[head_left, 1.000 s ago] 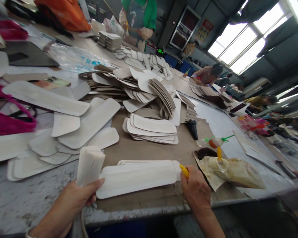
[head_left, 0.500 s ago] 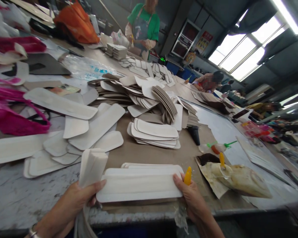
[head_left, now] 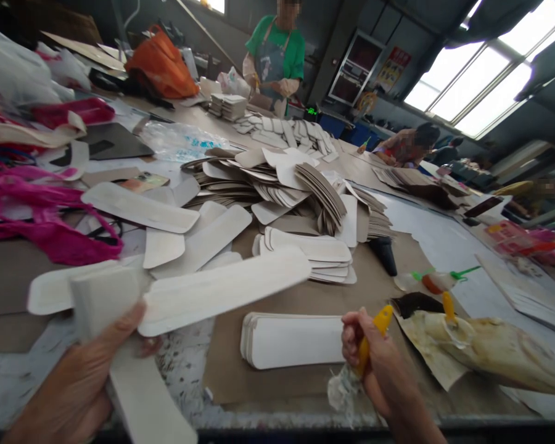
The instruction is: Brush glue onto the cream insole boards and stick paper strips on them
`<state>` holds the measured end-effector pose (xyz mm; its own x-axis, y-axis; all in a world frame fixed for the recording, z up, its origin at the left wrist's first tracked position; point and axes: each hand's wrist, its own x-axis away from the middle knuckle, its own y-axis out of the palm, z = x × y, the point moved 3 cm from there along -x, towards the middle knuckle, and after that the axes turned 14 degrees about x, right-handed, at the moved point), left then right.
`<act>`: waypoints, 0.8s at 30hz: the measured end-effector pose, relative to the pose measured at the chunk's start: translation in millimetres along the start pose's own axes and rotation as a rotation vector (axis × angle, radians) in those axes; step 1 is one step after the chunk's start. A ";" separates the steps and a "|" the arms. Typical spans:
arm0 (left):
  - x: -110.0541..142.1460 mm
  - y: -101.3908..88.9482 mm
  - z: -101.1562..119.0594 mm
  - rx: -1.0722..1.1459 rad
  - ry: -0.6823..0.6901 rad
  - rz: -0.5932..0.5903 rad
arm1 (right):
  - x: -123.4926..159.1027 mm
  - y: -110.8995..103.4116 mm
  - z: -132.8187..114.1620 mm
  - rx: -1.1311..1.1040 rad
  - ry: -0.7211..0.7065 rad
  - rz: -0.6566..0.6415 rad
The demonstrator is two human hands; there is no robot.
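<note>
My left hand (head_left: 81,376) is closed round a folded bundle of white strips (head_left: 120,327) and pinches one long white rounded piece (head_left: 222,293), lifted off the table and pointing right. My right hand (head_left: 374,364) is closed round a yellow-tipped glue bottle (head_left: 372,336) with a crumpled bit of plastic under it. Between the hands a small stack of white pieces (head_left: 291,339) lies on brown paper (head_left: 259,382).
Heaps of white and brown cut pieces (head_left: 282,185) fill the middle of the table. Pink straps (head_left: 41,228) lie at left, a glue-smeared bag (head_left: 485,351) and more bottles (head_left: 435,280) at right. A person in green (head_left: 277,55) stands at the far end; others sit at right.
My left hand has lifted the top long white piece off the stack and swung it left and up. My right hand let go of the piece and drew back with the bottle.
</note>
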<state>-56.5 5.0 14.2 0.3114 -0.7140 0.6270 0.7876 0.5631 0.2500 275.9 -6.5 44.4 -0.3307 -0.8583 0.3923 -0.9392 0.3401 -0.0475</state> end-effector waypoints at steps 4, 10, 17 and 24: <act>12.1 15.1 -32.1 0.026 -0.184 -0.088 | 2.3 5.1 -8.2 0.083 -0.139 0.033; 15.5 45.3 -70.3 -0.232 -0.059 -0.179 | 5.7 16.9 15.3 0.375 -0.217 -0.031; 13.6 71.6 -69.2 -0.591 -0.090 -0.286 | -3.8 29.1 35.9 0.383 -0.106 -0.093; 8.9 81.1 -75.5 -0.608 -0.160 -0.291 | 4.7 37.8 28.1 0.434 -0.121 -0.019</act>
<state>50.4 12.9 -15.6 -0.0030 -0.7042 0.7100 1.0000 -0.0081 -0.0039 236.2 -8.6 18.6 -0.2972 -0.9105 0.2877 -0.8884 0.1533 -0.4327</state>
